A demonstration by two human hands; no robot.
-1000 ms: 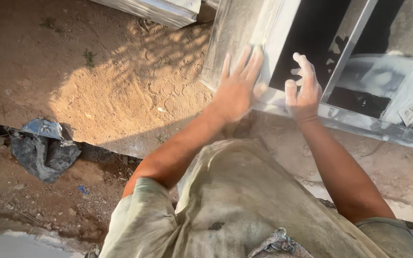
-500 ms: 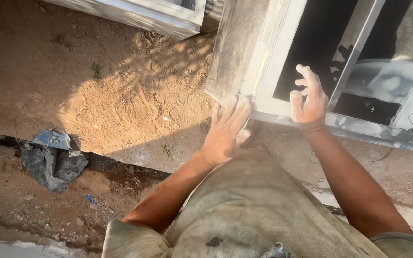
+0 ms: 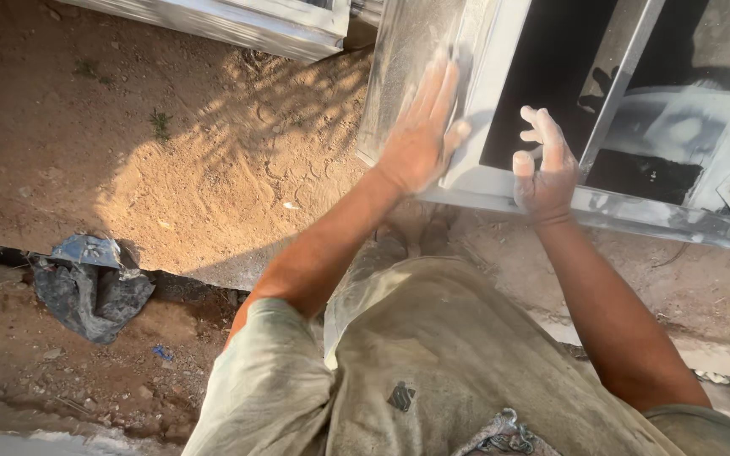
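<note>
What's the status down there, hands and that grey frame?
Left hand flat on the grey metal frame, fingers spread. Right hand open at the frame's lower rail, dusted white. Crumpled dark sheet on the dirt, well clear.

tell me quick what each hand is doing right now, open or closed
Left hand: open, fingers flat against the side of the grey metal frame, gripping nothing.
Right hand: open, fingers loosely curled, at the frame's lower rail, holding nothing.
</note>
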